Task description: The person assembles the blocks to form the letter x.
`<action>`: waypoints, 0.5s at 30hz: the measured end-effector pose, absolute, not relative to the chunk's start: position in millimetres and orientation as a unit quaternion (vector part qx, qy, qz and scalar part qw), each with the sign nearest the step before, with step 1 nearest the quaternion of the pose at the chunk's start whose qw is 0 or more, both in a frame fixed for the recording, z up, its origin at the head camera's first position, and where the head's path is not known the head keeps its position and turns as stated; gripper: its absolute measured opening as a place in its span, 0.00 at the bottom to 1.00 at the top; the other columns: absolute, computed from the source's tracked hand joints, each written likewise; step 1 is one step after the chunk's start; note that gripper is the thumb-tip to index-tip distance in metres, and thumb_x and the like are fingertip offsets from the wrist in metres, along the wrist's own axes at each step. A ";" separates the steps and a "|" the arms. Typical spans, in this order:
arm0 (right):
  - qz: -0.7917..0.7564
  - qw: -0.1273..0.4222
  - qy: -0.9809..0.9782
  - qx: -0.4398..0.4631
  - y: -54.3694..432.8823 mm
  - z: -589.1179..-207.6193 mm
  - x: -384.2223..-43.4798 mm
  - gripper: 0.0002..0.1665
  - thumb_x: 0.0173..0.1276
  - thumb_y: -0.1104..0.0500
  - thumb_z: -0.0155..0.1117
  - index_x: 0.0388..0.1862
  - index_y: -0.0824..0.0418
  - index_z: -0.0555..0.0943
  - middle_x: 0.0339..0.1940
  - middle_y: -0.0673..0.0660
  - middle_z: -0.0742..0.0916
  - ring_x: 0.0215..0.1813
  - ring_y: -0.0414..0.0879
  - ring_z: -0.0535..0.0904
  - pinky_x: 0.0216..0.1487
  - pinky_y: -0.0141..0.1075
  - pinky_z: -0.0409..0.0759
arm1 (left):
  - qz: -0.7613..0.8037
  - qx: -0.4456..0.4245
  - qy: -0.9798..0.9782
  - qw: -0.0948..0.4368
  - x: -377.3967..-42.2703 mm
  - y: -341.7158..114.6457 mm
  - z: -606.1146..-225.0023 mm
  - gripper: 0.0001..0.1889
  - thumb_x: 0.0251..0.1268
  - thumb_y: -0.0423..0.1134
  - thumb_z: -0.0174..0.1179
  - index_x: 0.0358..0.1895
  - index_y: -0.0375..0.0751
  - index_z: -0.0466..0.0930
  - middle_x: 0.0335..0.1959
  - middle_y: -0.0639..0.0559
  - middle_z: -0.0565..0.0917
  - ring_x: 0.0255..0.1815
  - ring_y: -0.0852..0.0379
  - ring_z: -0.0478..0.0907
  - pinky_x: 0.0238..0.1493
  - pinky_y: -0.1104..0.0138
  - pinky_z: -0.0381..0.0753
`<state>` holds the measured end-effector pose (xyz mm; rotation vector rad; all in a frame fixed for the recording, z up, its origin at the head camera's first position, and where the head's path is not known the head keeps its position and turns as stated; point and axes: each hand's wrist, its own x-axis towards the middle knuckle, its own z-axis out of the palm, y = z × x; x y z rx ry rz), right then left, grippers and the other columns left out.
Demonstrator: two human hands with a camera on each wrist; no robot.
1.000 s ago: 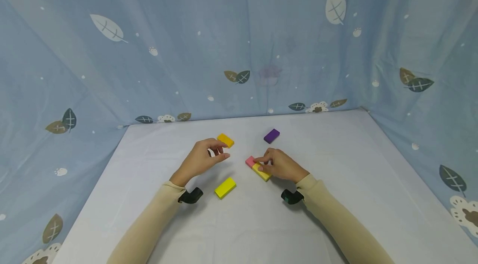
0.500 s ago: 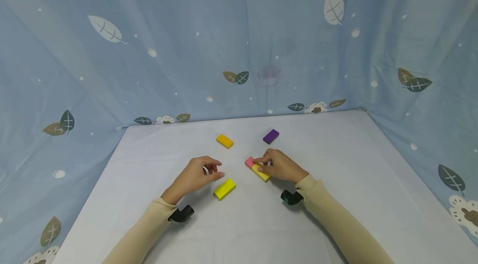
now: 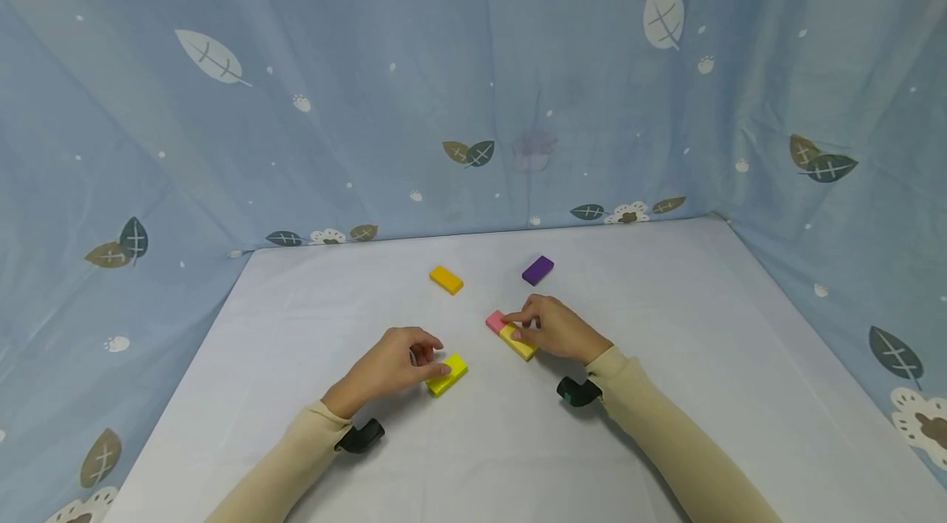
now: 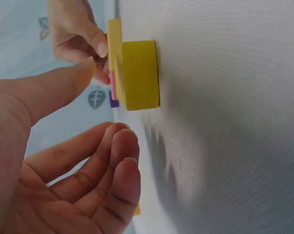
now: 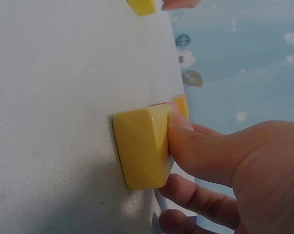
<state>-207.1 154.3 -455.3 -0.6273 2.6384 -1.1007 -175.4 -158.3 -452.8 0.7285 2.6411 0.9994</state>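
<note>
My left hand [image 3: 392, 367] hovers at the bright yellow block [image 3: 455, 372], its thumb overlapping the block in the head view. In the left wrist view, thumb and fingers are spread apart beside that block [image 4: 141, 75], with nothing between them. A pale yellow block [image 3: 521, 346] lies end to end with a pink block [image 3: 495, 321] on the table. My right hand [image 3: 556, 330] pinches the pale yellow one, its index finger reaching to the pink one. The right wrist view shows the thumb against the top of the pale yellow block [image 5: 137, 148], fingers on its far side.
An orange block [image 3: 446, 280] lies farther back on the left, and a purple block [image 3: 538, 270] farther back on the right. A white cloth [image 3: 473, 457] covers the table. Behind it hangs a blue curtain [image 3: 333, 95] with leaf prints.
My left hand has drawn back from near the orange block and come toward me, down to the bright yellow block. The right hand has stayed on the pale yellow block.
</note>
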 end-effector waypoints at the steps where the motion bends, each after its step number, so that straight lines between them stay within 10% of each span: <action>1: -0.374 0.107 0.896 -0.214 154.2 -455.3 -207.0 0.17 0.69 0.62 0.72 0.56 0.60 0.88 0.37 0.52 0.86 0.35 0.44 0.71 0.33 0.31 0.68 | 0.341 0.248 0.899 0.116 -174.8 -158.0 -453.2 0.20 0.61 0.48 0.75 0.48 0.37 0.87 0.33 0.58 0.83 0.33 0.63 0.78 0.36 0.72 0.79; 15: -0.375 0.107 0.896 -0.212 153.5 -456.4 -206.7 0.19 0.70 0.62 0.71 0.59 0.59 0.87 0.33 0.53 0.82 0.35 0.44 0.70 0.32 0.31 0.68 | 0.322 0.288 0.896 0.100 -168.6 -155.2 -460.4 0.13 0.57 0.47 0.78 0.37 0.43 0.86 0.24 0.61 0.76 0.24 0.69 0.69 0.29 0.74 0.72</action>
